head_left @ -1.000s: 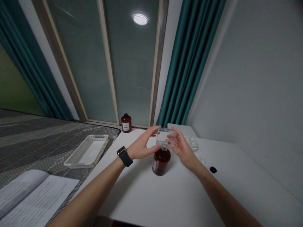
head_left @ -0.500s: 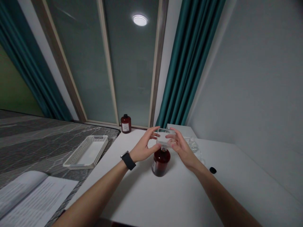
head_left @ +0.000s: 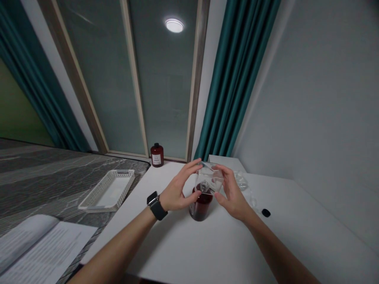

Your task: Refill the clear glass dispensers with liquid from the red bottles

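My left hand [head_left: 181,190] and my right hand [head_left: 233,194] grip a clear, box-shaped container [head_left: 211,173] from its two sides, fingers on the far edges and thumbs on the near ones. It is held tilted, just over the neck of a dark red-brown bottle [head_left: 200,209] that stands upright on the white table. The bottle's open neck shows through the clear walls. Whether the container touches the bottle, I cannot tell. A black cap [head_left: 266,213] lies on the table, right of my right forearm.
A second brown bottle [head_left: 156,155] with a black cap stands at the table's far left corner. Behind my right hand are crumpled clear plastic [head_left: 241,180] and a white box [head_left: 227,161]. To the left, a white basket [head_left: 117,205] and an open book [head_left: 63,250] lie on a grey surface.
Both hands have tipped the clear container, so its walls now overlap the bottle's neck and shoulder in view. My left wrist has turned a little. The bottle stays in place.
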`<state>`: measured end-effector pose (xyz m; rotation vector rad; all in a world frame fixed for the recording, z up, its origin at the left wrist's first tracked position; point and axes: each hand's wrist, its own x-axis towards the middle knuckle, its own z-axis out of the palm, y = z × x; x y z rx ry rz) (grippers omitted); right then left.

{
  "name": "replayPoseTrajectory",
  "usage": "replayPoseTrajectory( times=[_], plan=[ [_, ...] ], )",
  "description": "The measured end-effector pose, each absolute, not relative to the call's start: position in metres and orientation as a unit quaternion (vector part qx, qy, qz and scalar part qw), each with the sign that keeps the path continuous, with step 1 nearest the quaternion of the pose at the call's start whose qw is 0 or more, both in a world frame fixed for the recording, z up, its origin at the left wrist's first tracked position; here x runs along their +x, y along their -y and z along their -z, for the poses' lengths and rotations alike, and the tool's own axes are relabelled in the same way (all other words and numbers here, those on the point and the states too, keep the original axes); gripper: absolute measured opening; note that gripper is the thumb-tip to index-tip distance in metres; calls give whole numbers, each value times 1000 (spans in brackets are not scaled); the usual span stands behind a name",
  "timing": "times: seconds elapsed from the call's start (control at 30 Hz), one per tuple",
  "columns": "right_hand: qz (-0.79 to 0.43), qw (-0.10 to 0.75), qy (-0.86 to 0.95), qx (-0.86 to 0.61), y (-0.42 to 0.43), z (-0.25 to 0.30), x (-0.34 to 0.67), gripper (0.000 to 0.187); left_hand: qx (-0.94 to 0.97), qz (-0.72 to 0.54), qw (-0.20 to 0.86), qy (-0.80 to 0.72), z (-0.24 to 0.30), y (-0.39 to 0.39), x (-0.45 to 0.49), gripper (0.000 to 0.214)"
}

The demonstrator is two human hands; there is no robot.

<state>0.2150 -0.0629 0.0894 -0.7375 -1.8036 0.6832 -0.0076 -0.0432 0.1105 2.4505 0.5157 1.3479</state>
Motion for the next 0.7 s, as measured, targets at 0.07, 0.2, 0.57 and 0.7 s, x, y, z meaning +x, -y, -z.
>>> replayPoseTrajectory(
  times=[0.07, 0.2, 0.57, 0.7],
  plan=[
    [-277, 515, 752, -305, 64, -89, 215, 61, 853, -470, 142, -178, -110, 44, -8, 70],
    [-265, 511, 757, -310, 64, -90, 214, 60, 850, -473, 146, -178, -109, 45, -8, 70],
    [-281, 503, 742, -343, 59, -93, 215, 63, 827, -479, 219, -195, -107, 40, -4, 69],
    [-314, 492, 730, -356, 51, -91, 216, 61, 802, -470, 284, -234, -106, 32, -1, 63]
  ],
)
